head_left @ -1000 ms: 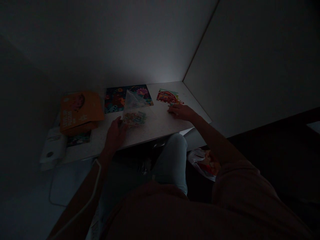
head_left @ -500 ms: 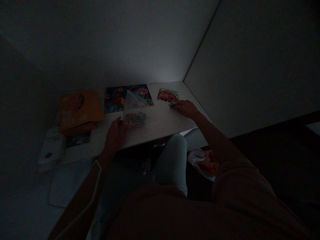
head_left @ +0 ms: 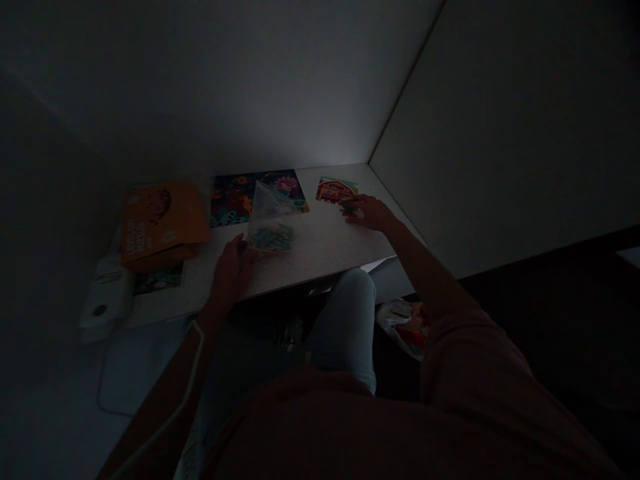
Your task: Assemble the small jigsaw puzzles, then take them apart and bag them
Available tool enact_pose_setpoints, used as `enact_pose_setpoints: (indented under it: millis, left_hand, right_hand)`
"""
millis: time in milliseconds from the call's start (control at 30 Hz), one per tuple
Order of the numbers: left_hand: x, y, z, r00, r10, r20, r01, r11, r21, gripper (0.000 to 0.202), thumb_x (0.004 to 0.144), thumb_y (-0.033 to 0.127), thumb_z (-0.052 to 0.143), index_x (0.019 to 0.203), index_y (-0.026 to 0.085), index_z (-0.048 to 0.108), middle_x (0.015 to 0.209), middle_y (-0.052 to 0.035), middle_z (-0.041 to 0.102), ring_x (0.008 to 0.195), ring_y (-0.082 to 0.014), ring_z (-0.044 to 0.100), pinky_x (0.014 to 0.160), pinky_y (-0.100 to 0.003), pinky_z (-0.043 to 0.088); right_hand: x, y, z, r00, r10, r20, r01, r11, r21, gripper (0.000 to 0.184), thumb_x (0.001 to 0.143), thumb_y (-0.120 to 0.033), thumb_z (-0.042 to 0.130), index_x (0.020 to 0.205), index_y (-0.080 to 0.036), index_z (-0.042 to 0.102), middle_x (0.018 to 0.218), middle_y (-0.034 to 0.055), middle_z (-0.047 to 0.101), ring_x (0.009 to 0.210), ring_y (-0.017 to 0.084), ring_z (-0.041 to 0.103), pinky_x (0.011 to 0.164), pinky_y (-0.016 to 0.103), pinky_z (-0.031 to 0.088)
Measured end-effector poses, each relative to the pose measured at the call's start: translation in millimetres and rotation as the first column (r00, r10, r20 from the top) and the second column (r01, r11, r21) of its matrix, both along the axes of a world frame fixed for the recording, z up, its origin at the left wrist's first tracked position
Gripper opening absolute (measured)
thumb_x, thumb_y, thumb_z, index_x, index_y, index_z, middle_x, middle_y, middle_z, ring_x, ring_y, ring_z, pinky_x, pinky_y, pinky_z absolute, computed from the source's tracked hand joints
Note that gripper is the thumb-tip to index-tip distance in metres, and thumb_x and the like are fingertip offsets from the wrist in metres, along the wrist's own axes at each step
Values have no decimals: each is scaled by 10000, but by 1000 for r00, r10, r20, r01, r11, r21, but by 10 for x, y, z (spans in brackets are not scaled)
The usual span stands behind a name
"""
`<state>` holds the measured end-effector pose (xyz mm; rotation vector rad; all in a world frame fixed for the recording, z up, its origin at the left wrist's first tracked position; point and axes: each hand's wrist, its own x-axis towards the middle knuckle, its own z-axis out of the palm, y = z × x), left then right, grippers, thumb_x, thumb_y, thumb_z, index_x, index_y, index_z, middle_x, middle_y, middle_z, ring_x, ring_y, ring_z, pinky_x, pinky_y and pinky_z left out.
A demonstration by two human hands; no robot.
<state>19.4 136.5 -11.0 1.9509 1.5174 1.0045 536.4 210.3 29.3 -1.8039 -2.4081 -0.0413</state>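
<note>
In the dim head view, my right hand [head_left: 374,213] pinches a small greenish puzzle piece [head_left: 349,208] at the near right edge of a barn picture [head_left: 334,189]. Whether the piece touches the picture is too dark to tell. A clear plastic bag [head_left: 273,207] lies left of centre on the white desk [head_left: 320,247], with many small greenish puzzle pieces [head_left: 273,237] in its lower part. Beside the bag's near left edge rests my left hand [head_left: 234,267], thumb apart from the fingers, its fingertips against the plastic.
Under the bag lies a dark, colourful picture sheet [head_left: 230,200]. To its left stands an orange puzzle box [head_left: 165,223] over another dark picture [head_left: 159,279]. A white device [head_left: 106,293] with a cable sits at the left end. A plastic bag [head_left: 403,327] lies below the desk.
My right hand has turned slightly, with its fingers now more spread around the puzzle piece. My left hand stays by the bag.
</note>
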Motion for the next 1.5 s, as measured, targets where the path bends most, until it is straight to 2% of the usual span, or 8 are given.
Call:
enact_pose_setpoints:
  millis: [233, 367, 633, 833, 1033, 1167, 1267, 1500]
  left_hand:
    - [10, 1, -18, 1000, -4, 14, 4, 1000, 21, 794, 1097, 707, 630, 1684, 177, 569, 1554, -253, 737, 1436, -408, 768, 1286, -644, 612]
    - [16, 1, 0, 1000, 7, 20, -7, 1000, 2, 784, 1083, 660, 648, 1689, 169, 570, 1556, -258, 742, 1439, -420, 763, 1295, -673, 594]
    - [32, -14, 13, 1000, 14, 24, -14, 1000, 0, 802, 1093, 680, 615, 1683, 137, 578, 1561, -284, 745, 1414, -433, 767, 1256, -691, 615]
    - [8, -4, -1, 1000, 3, 22, -4, 1000, 13, 761, 1101, 730, 617, 1661, 215, 598, 1560, -243, 753, 1421, -413, 767, 1258, -667, 619]
    - [15, -16, 20, 1000, -1, 11, 1, 1000, -16, 789, 1108, 690, 602, 1682, 150, 561, 1582, -269, 732, 1456, -410, 755, 1295, -663, 590]
    - [22, -7, -2, 1000, -5, 18, 5, 1000, 3, 778, 1114, 712, 600, 1678, 177, 566, 1564, -256, 737, 1454, -405, 757, 1286, -656, 592]
    - [32, -7, -23, 1000, 7, 27, -8, 1000, 21, 770, 1113, 714, 601, 1667, 181, 582, 1547, -251, 747, 1427, -402, 768, 1273, -650, 599]
    - [33, -16, -13, 1000, 4, 26, -5, 1000, 13, 798, 1110, 720, 566, 1683, 165, 588, 1559, -264, 759, 1436, -425, 760, 1284, -667, 588]
  right_hand:
    - [-167, -72, -70, 986, -162, -40, 161, 987, -17, 514, 1159, -526, 720, 1615, -307, 807, 1670, 153, 779, 1445, 365, 789, 1159, 539, 680]
    - [-258, -160, 4, 990, -141, 22, 141, 990, -15, 558, 1214, -494, 610, 1726, -298, 715, 1773, 152, 701, 1475, 358, 776, 1137, 491, 678]
    - [-198, -124, 214, 958, -243, 154, 248, 969, -17, 635, 1280, -525, 384, 1858, -324, 553, 1558, 193, 832, 1190, 361, 864, 885, 422, 646]
    - [-97, 1, 270, 949, -303, 92, 298, 953, 56, 604, 1267, -479, 376, 1674, -182, 708, 1383, 236, 889, 1067, 350, 852, 861, 416, 624]
    - [-57, 91, 381, 967, -253, 22, 251, 966, 57, 495, 1206, -352, 453, 1443, -198, 859, 1336, 194, 903, 1151, 333, 842, 937, 410, 626]
    - [-30, 100, 471, 964, -264, 16, 263, 962, 68, 482, 1175, -306, 470, 1396, -180, 880, 1372, 217, 888, 1176, 348, 833, 970, 439, 630]
    - [-8, 73, 563, 958, -285, 7, 283, 953, 104, 476, 1200, -340, 454, 1364, -220, 885, 1379, 183, 888, 1171, 338, 825, 947, 434, 633]
    - [-66, -65, 942, 962, -274, 12, 268, 948, 172, 537, 1285, -422, 409, 1447, -187, 864, 1463, 215, 853, 1211, 331, 835, 995, 427, 629]
